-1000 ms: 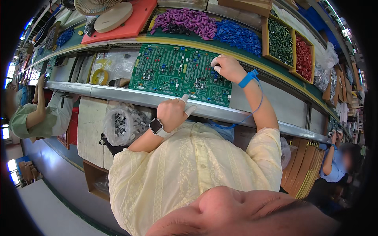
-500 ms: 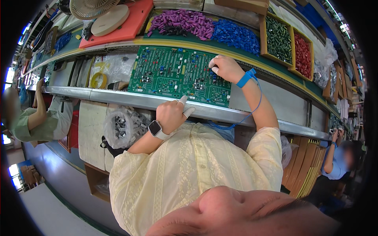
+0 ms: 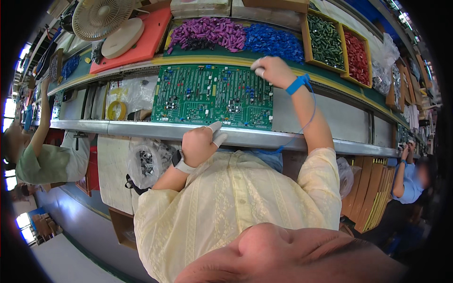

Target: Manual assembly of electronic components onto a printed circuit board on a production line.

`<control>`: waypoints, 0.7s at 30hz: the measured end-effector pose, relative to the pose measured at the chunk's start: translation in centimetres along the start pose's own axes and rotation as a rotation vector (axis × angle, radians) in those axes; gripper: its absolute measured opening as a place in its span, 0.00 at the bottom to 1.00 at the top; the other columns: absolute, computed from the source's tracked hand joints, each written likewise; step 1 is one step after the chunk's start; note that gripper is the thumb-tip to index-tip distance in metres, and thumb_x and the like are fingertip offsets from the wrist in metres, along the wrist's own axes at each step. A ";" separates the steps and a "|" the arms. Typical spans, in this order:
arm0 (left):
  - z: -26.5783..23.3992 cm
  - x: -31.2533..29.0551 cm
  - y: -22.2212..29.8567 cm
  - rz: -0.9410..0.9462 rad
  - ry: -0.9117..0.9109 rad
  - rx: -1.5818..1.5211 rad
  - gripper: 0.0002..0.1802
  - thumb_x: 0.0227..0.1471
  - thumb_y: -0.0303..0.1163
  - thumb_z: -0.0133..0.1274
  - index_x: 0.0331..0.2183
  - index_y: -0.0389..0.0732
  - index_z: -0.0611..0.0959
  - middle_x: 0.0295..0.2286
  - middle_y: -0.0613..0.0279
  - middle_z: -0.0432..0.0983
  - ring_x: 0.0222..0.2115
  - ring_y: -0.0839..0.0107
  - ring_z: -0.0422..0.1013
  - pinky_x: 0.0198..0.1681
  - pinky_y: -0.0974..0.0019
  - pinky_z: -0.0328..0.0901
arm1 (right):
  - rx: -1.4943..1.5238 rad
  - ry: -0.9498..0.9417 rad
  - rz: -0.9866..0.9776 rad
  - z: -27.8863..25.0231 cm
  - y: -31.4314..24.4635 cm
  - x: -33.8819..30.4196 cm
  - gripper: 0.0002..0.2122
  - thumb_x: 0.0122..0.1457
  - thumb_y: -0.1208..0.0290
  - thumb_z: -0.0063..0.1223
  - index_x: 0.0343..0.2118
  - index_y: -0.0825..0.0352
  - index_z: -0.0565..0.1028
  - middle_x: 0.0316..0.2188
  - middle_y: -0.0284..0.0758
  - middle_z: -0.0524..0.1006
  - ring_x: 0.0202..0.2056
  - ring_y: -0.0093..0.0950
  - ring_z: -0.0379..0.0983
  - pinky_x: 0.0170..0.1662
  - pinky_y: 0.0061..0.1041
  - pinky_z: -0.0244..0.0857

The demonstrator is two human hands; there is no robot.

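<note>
A green circuit board (image 3: 188,114), dotted with small parts in several colours, lies on the metal rails of the bench in front of me. My left hand (image 3: 202,143), with white finger cots on thumb and index finger, rests at the near rail by the board's front edge. Its thumb and index finger are apart, with nothing between them. Over the board's far right corner is my right hand (image 3: 276,73), thumb and index finger in white cots and brought together. Whatever they may hold is too small to make out. A blue wrist strap (image 3: 297,85) circles that wrist.
Beyond the board lie a purple heap (image 3: 212,33) and a blue heap (image 3: 273,42) of small parts. Boxes of green parts (image 3: 324,42) and red parts (image 3: 356,59) stand right of them. A fan (image 3: 103,16) and yellow tape roll (image 3: 116,110) are leftward. Other people work at both sides.
My right hand has moved from above the board's right part to its far edge. The left hand has slid slightly nearer me. The whole view has shifted a little.
</note>
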State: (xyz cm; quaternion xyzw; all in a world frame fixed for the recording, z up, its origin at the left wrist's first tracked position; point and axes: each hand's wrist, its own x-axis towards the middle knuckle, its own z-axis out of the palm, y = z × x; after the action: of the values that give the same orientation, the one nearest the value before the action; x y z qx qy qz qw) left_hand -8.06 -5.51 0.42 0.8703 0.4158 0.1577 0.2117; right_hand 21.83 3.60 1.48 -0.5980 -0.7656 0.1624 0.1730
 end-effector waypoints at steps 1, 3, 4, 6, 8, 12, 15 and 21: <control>-0.6 0.4 -0.1 0.005 -0.031 -0.061 0.17 0.44 0.41 0.54 0.35 0.41 0.80 0.19 0.55 0.74 0.20 0.58 0.71 0.23 0.60 0.66 | -0.107 0.113 0.066 -0.2 1.4 0.7 0.08 0.48 0.71 0.47 0.29 0.63 0.78 0.28 0.41 0.77 0.32 0.39 0.73 0.37 0.36 0.67; -2.2 3.1 0.6 0.137 0.000 -0.040 0.16 0.44 0.41 0.54 0.34 0.42 0.80 0.21 0.54 0.74 0.22 0.58 0.71 0.25 0.60 0.66 | -0.197 0.244 0.189 -0.1 4.1 1.6 0.07 0.49 0.68 0.49 0.27 0.63 0.77 0.28 0.40 0.76 0.31 0.38 0.73 0.36 0.37 0.67; -2.6 4.7 0.6 0.249 0.034 -0.019 0.14 0.44 0.40 0.53 0.34 0.43 0.80 0.23 0.54 0.75 0.24 0.58 0.72 0.26 0.60 0.66 | -0.271 0.292 0.214 0.2 4.7 2.0 0.07 0.50 0.67 0.49 0.26 0.63 0.76 0.28 0.40 0.75 0.31 0.38 0.73 0.35 0.37 0.67; -2.0 9.2 0.2 0.373 0.033 -0.061 0.12 0.46 0.35 0.51 0.35 0.42 0.79 0.27 0.53 0.74 0.29 0.57 0.71 0.32 0.59 0.66 | -0.305 0.309 0.185 0.9 4.9 2.1 0.07 0.50 0.67 0.50 0.26 0.63 0.76 0.28 0.39 0.75 0.31 0.38 0.72 0.35 0.37 0.67; -0.9 14.9 0.3 0.409 0.011 0.039 0.11 0.47 0.34 0.49 0.34 0.42 0.79 0.29 0.54 0.74 0.31 0.57 0.71 0.35 0.58 0.65 | -0.340 0.328 0.155 1.1 5.0 2.5 0.06 0.50 0.67 0.51 0.26 0.63 0.75 0.27 0.39 0.74 0.31 0.37 0.72 0.35 0.37 0.67; 2.4 23.8 -0.3 0.318 -0.026 0.188 0.10 0.47 0.33 0.49 0.32 0.42 0.80 0.32 0.54 0.73 0.35 0.58 0.70 0.39 0.60 0.65 | -0.333 0.246 0.180 0.8 4.4 2.2 0.05 0.48 0.70 0.52 0.28 0.63 0.76 0.28 0.39 0.74 0.32 0.37 0.72 0.35 0.37 0.67; 5.0 27.3 -1.8 0.324 -0.011 0.262 0.10 0.47 0.34 0.49 0.31 0.41 0.80 0.32 0.54 0.73 0.36 0.58 0.69 0.40 0.59 0.65 | -0.330 0.279 0.082 1.1 4.7 1.8 0.08 0.47 0.73 0.49 0.31 0.62 0.77 0.29 0.40 0.73 0.33 0.38 0.72 0.35 0.36 0.67; 4.6 27.5 0.2 0.337 -0.050 0.326 0.10 0.47 0.34 0.50 0.31 0.40 0.79 0.32 0.52 0.72 0.36 0.56 0.70 0.38 0.57 0.66 | -0.272 0.369 0.026 1.2 5.3 -0.1 0.10 0.49 0.76 0.46 0.33 0.62 0.77 0.28 0.39 0.71 0.32 0.38 0.70 0.36 0.35 0.66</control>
State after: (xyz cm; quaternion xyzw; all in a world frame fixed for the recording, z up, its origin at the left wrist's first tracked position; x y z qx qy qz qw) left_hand 10.73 15.06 -0.73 0.9537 0.2792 0.1002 0.0492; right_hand 25.90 4.71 -1.99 -0.6451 -0.7281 -0.0522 0.2258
